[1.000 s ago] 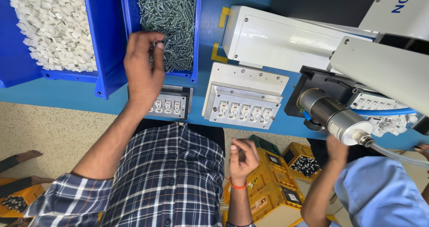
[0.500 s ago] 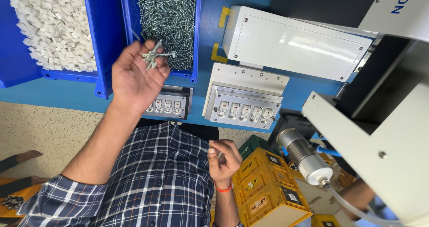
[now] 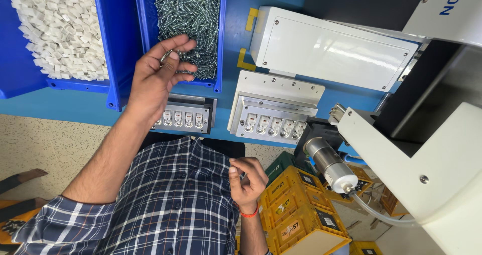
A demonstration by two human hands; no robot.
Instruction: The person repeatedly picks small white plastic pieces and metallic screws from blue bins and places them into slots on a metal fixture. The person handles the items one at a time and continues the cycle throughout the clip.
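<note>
My left hand (image 3: pixel 155 79) is raised palm-up in front of the blue bin of silver screws (image 3: pixel 188 19), fingers curled around a few screws (image 3: pixel 173 58). Just below it lies a small metal fixture (image 3: pixel 182 117) with a row of white sockets. My right hand (image 3: pixel 247 179), with a red band at the wrist, hovers near my plaid shirt, fingers curled in; I see nothing in it. A larger metal fixture (image 3: pixel 273 115) with a row of sockets sits to the right of the small one.
A second blue bin (image 3: pixel 55 29) at the left holds several small white parts. A white box cover (image 3: pixel 331 46) lies on the blue table (image 3: pixel 60 109). A white machine arm (image 3: pixel 427 164) with a metal cylinder (image 3: pixel 329 164) hangs at the right. Yellow crates (image 3: pixel 296 215) stand below.
My left hand came out of the screw bin with screws and turned palm-up. My right hand drifted lower. The white machine arm shifted, and a co-worker in blue is gone from view.
</note>
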